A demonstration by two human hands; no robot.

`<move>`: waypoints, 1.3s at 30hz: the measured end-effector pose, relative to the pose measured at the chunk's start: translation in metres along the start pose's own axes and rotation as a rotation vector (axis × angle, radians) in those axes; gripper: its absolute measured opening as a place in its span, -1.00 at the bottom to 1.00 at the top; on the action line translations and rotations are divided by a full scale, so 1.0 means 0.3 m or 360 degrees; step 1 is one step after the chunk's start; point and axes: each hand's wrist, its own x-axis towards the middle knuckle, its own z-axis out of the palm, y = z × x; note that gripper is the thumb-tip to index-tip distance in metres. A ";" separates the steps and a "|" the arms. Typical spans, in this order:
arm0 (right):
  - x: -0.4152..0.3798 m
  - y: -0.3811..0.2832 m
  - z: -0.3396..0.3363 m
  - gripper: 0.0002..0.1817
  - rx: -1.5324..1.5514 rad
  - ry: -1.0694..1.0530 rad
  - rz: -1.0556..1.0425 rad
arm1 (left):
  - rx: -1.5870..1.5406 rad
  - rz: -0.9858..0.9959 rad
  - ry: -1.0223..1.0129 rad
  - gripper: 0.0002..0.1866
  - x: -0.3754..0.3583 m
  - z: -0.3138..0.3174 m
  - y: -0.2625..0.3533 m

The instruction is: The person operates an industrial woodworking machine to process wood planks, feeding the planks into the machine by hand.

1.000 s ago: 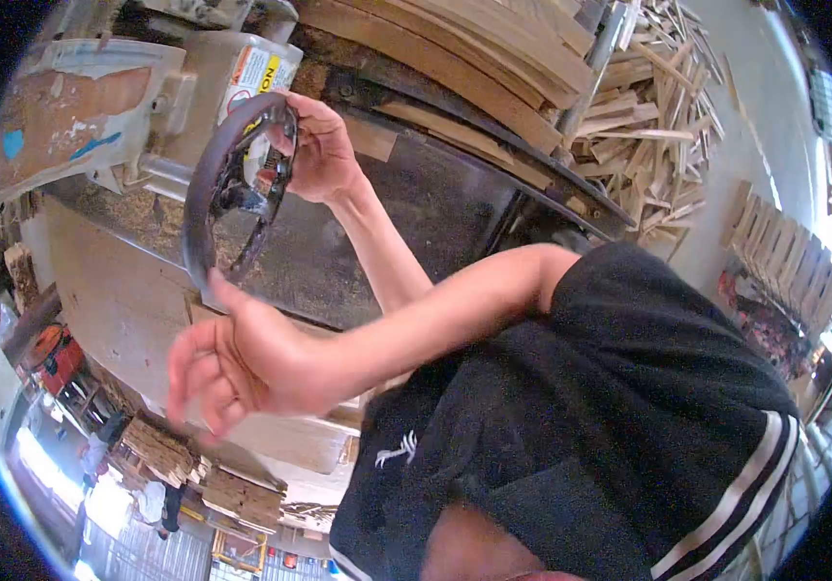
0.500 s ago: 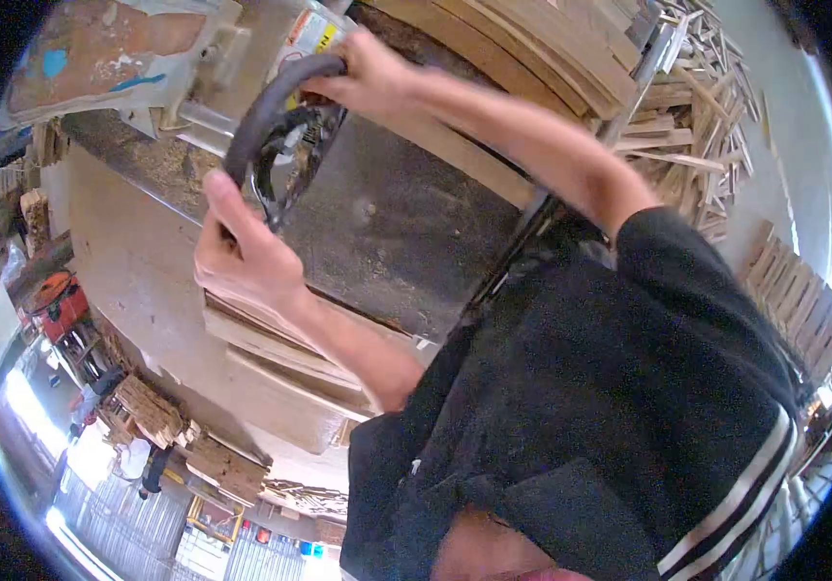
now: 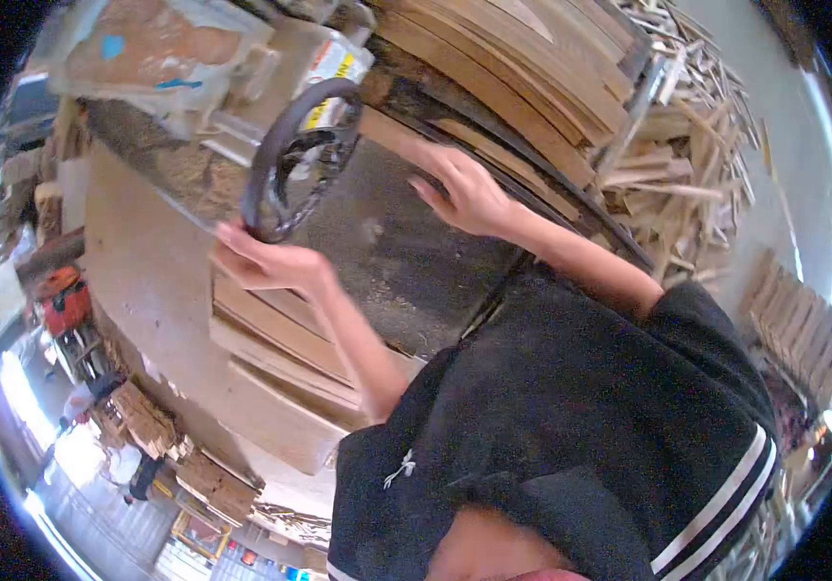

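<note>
- Black fabric of a shirt [image 3: 571,407] nearest, filling the lower view.
- Left hand [image 3: 266,259] pinched on the lower rim of a dark round metal handwheel [image 3: 295,160].
- Right hand [image 3: 464,194] open, fingers spread, empty, right of wheel.
- Beyond, stacked pale wooden slats [image 3: 523,68].

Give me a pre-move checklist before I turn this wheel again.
1. Left hand gripping the handwheel: ok, fingers closed on its lower rim.
2. Right hand on the wheel: not ok, open and apart from it.
3. Space around the wheel free of loose boards: ok.
4. Stacked boards below the left hand lying flat: ok.
5. Machine surface behind the wheel clean: not ok, sawdust lies on it.
6. Wheel locked or free: cannot tell.
</note>
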 end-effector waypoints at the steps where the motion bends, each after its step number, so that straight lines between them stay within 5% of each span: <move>1: -0.088 0.024 -0.026 -0.35 -0.0186 -0.0242 -0.0064 | -0.0042 -0.0109 0.0289 -0.60 -0.068 -0.017 -0.065; 3: -0.226 0.044 -0.052 -0.32 -0.0381 -0.0455 -0.0148 | -0.0158 -0.0464 0.0263 -0.66 -0.253 -0.068 -0.162; 6: -0.347 0.075 -0.049 -0.28 -0.0629 -0.0745 -0.0015 | -0.0100 -0.0480 -0.0185 -0.66 -0.546 -0.066 -0.197; 9: -0.437 0.070 -0.013 -0.28 -0.0534 -0.0531 -0.0009 | 0.0311 -0.0422 -0.0668 -0.41 -0.731 -0.049 -0.126; 12: -0.546 -0.003 0.027 -0.19 -0.0182 -0.0438 0.0088 | 0.0398 0.0055 -0.0887 -0.09 -0.803 -0.031 -0.149; 17: -0.582 -0.114 0.072 -0.10 -0.0135 -0.0561 -0.0052 | 0.0688 -0.0070 -0.1064 0.04 -0.788 -0.116 -0.204; 22: -0.660 -0.182 0.130 -0.22 0.0262 -0.0796 -0.0250 | 0.0594 0.0136 -0.1106 -0.07 -0.745 -0.332 -0.271; 24: -0.658 -0.196 0.133 -0.28 0.0303 -0.1154 -0.0489 | 0.0478 -0.0011 -0.1017 -0.15 -0.749 -0.432 -0.266; 28: -0.679 -0.219 0.141 -0.35 0.0520 -0.1350 -0.0659 | 0.0594 -0.0053 -0.0935 -0.17 -0.745 -0.588 -0.287; 31: -0.654 -0.245 0.128 -0.38 0.0260 -0.1471 -0.0933 | 0.0749 0.0034 -0.0770 -0.22 -0.731 -0.692 -0.320; 35: -0.537 -0.337 -0.018 -0.41 -0.0034 -0.1229 -0.0759 | 0.1199 0.0224 -0.0477 -0.33 -0.716 -0.782 -0.370; 38: -0.428 -0.378 -0.138 -0.53 -0.0194 -0.1606 -0.0640 | 0.0712 -0.0078 -0.0259 -0.45 -0.699 -0.688 -0.149; 39: -0.444 -0.338 -0.156 -0.61 -0.0216 -0.1628 -0.0657 | 0.0182 -0.0278 -0.0334 -0.50 -0.709 -0.655 -0.091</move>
